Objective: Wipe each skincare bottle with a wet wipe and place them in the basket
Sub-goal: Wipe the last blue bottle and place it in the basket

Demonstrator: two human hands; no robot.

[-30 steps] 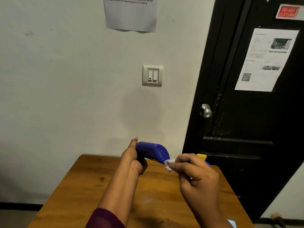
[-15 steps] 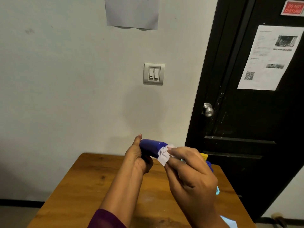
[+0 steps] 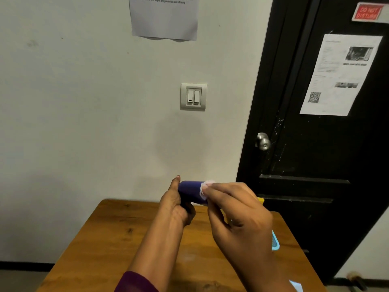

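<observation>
A wooden table [image 3: 109, 239] stands against a pale wall, with a black door [image 3: 315, 144] at about three o'clock from it. Over the table's far edge, a person holds a dark blue bottle [image 3: 190, 191] lying on its side in the air, well clear of the tabletop. The left hand [image 3: 175, 207] is closed round the bottle's left end, thumb up behind it. The right hand [image 3: 235, 211], at three o'clock from the bottle, is pinched shut on a small white wet wipe [image 3: 203, 189] and presses it against the bottle's right half. A sliver of light blue basket [image 3: 275, 242] shows at four o'clock, mostly hidden by the right hand.

The bottle looks like smooth, rigid plastic, probably light, and likely slick once damp. A full wrap round the body, as the left hand has it, seems the safest hold. The wipe is soft and limp, best bunched between fingertips.
</observation>
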